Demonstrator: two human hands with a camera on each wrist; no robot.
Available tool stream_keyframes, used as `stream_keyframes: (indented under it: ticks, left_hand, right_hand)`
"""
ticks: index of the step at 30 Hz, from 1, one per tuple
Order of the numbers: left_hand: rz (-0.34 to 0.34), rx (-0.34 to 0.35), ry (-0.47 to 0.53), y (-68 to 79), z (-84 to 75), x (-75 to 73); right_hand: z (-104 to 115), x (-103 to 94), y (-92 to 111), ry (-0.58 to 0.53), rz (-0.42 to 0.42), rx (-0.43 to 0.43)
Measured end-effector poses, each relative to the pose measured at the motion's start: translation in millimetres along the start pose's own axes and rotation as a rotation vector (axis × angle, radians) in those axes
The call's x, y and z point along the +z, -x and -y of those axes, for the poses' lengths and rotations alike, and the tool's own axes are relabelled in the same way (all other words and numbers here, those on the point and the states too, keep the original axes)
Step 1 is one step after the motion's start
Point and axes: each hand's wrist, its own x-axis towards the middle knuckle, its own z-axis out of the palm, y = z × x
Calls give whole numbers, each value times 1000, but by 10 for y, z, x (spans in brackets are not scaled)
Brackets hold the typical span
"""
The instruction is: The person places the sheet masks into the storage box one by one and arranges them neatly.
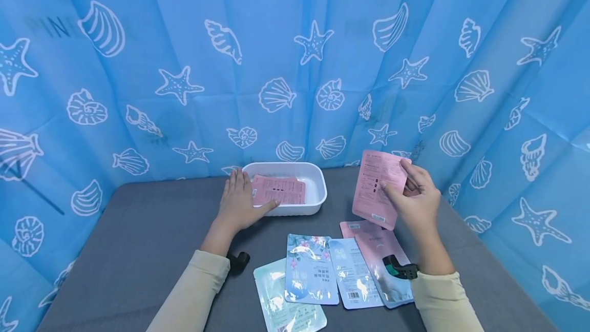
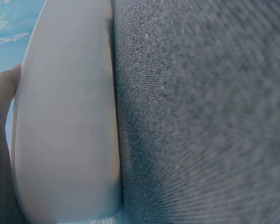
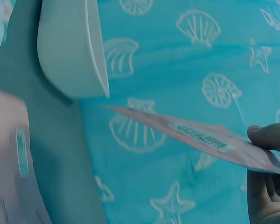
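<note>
My right hand pinches a pink face mask packet between thumb and fingers, tilted above the table to the right of a white plastic basin. In the right wrist view the packet appears nearly edge-on, apart from the basin. My left hand rests on the basin's left end, fingers extended and thumb along the near rim. Inside the basin lies another pink packet; whether more lie under it I cannot tell. The left wrist view shows the basin's outer wall and part of the thumb.
Nearer me on the grey table lie a mint packet, a blue flowered packet, a light blue packet and a pink-and-blue packet, partly over a pink one. A blue shell-print curtain hangs behind.
</note>
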Motion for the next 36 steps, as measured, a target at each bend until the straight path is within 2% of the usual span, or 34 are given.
stream_keyframes:
  ticks: [9,23,30,36]
  left_hand:
    - [17,-8,-2,12,-12,-22]
    - [18,-5,-2,5,-3,-6]
    - [16,-14,-6,13,-27,-31]
    - [15,-12,-18,4,-14,-22]
  right_hand:
    - [-35,460,-36,-66,30,11]
    - [-279,1246,-91,-216,32,192]
    - [-340,1519,-58,-197,3,245]
    - [-370,1643,10,-160,6,261]
